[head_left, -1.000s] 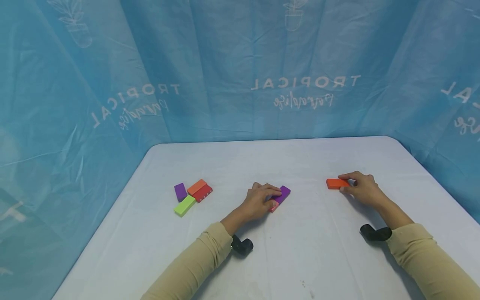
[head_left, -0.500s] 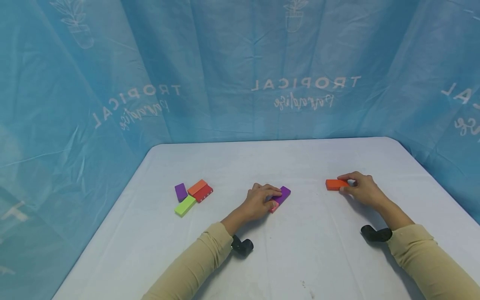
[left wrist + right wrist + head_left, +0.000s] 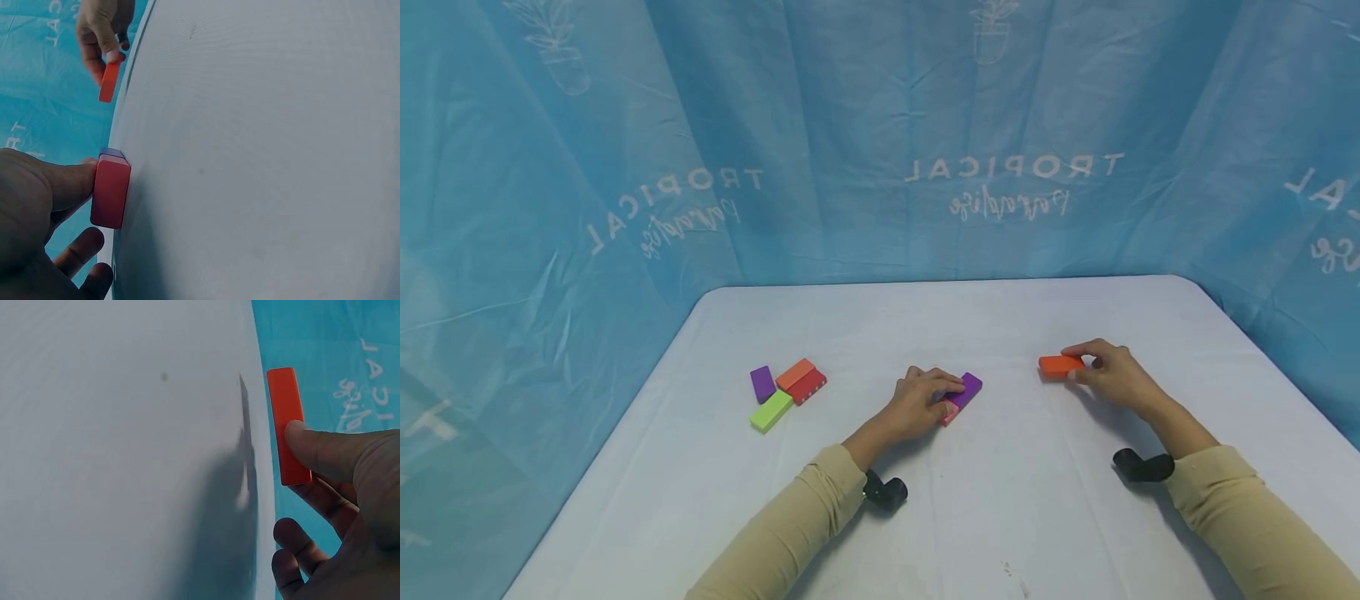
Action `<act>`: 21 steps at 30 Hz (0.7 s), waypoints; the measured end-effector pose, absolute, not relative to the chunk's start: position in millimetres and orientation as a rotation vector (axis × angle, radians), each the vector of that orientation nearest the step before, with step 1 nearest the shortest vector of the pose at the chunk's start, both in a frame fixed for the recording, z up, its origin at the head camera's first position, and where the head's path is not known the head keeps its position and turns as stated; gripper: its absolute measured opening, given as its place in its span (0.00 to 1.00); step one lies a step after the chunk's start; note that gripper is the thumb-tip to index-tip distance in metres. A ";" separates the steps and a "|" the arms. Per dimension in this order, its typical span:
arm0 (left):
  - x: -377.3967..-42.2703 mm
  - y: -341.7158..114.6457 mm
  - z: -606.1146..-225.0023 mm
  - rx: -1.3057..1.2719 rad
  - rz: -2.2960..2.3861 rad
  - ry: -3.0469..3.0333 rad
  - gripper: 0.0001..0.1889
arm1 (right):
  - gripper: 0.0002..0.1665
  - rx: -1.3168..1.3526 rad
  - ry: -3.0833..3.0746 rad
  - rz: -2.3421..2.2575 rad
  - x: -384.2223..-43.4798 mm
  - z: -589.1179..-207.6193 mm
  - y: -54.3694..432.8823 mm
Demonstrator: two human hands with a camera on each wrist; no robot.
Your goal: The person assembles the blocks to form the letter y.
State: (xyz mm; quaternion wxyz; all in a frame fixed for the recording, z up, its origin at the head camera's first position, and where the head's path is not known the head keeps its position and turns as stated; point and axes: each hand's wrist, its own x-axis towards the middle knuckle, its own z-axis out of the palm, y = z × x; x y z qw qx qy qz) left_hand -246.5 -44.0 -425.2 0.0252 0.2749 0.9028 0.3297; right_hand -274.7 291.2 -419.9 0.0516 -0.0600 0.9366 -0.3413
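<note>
Near the middle of the table, my left hand holds a purple block and a pink block, which touch each other. In the left wrist view the thumb lies along the red-pink end block, and a bit of purple shows behind it. Farther right, my right hand pinches an orange-red block between thumb and fingers. A shadow under that hand suggests it is raised off the cloth. In the right wrist view the thumb presses on the face of the orange-red block.
At the left of the white table lie a purple block, an orange block, a red block with white dots and a lime green block. A blue printed curtain surrounds the table's far side and sides.
My right hand has shifted a little left with the orange-red block, which appears to have come up off the table. The left hand and its blocks have stayed in place.
</note>
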 end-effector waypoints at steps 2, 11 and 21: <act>-246.8 -43.9 -425.5 0.850 1.016 2.791 0.16 | 0.26 -0.204 2.855 -1.047 -275.5 -419.6 288.5; -247.2 -43.7 -425.3 0.860 0.990 2.807 0.16 | 0.24 -0.291 2.851 -1.066 -280.2 -417.3 273.3; -248.1 -43.4 -426.4 0.849 0.976 2.810 0.16 | 0.22 -0.408 2.863 -1.078 -286.7 -417.9 258.7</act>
